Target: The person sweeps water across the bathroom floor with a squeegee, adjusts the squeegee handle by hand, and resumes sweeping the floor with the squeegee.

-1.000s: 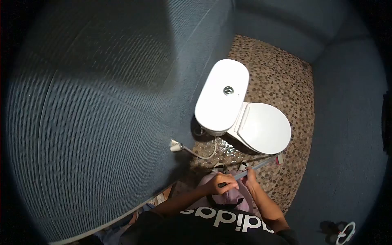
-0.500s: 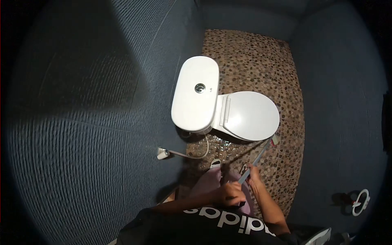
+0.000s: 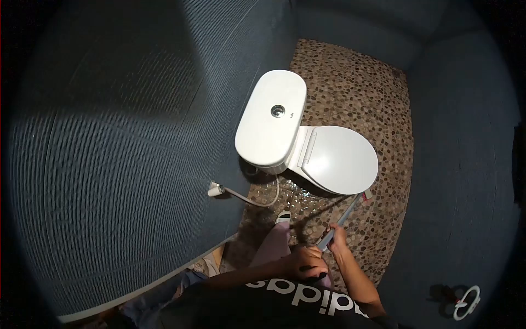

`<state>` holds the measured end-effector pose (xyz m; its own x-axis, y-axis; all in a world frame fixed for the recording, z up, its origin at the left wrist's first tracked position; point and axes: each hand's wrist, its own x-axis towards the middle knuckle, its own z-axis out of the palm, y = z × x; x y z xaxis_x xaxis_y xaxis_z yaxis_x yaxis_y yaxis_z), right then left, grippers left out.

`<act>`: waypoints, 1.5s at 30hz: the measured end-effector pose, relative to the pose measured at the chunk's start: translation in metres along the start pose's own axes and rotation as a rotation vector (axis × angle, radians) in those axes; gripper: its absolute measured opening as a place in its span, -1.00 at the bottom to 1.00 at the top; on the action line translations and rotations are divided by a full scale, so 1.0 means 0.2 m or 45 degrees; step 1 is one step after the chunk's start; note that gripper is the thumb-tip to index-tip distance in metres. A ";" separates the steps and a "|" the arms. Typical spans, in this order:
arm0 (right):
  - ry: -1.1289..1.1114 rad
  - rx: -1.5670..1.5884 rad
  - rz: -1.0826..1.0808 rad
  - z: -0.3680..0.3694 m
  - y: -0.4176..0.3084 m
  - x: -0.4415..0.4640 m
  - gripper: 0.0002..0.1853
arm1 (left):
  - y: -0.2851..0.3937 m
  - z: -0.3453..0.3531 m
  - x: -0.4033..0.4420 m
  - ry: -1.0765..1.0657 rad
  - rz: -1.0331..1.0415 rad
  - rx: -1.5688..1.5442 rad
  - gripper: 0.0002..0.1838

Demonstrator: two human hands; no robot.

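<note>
A long-handled scrubbing brush (image 3: pixel 344 217) with a grey handle slants from my body toward the toilet. Its small pale and red head (image 3: pixel 367 195) rests on the pebble floor beside the front of the bowl. My right hand (image 3: pixel 337 239) is wrapped round the lower part of the handle. Nearer my body, my left hand (image 3: pixel 308 262) is closed at the handle's upper end. The white toilet has its lid (image 3: pixel 344 160) down, and its cistern (image 3: pixel 271 118) stands against the left wall.
The pebble floor (image 3: pixel 356 82) looks wet by the toilet's base. A hose (image 3: pixel 246 200) runs from a white wall fitting (image 3: pixel 216 189) to the cistern. My foot in a white sandal (image 3: pixel 284 217) is near it. A white ring (image 3: pixel 467 302) hangs at the lower right.
The view has turned a little, bringing cloth at the lower left into sight. Both hands stay on the brush, whose head remains near the bowl's front. My legs have shifted.
</note>
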<state>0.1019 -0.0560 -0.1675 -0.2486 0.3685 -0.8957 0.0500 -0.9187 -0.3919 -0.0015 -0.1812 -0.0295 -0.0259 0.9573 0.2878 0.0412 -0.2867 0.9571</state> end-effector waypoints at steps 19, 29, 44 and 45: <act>-0.002 -0.019 0.033 0.08 0.05 0.08 -0.93 | 0.02 -0.15 -0.01 0.080 0.003 0.021 -0.95; 0.059 -0.049 0.189 0.27 0.11 0.00 -0.79 | 0.06 -0.34 -0.10 0.083 -0.096 -0.001 -0.93; 0.034 -0.154 0.173 0.23 0.16 0.12 -0.83 | 0.03 -0.37 -0.15 0.147 -0.022 -0.066 -0.91; 0.043 -0.160 0.187 0.29 0.14 0.06 -0.83 | 0.03 -0.36 -0.15 0.153 -0.010 -0.065 -0.91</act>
<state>0.0446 -0.0861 -0.1776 -0.1973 0.2383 -0.9509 0.2045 -0.9387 -0.2776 -0.0723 -0.2143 -0.0304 -0.1454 0.9491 0.2795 -0.0106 -0.2839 0.9588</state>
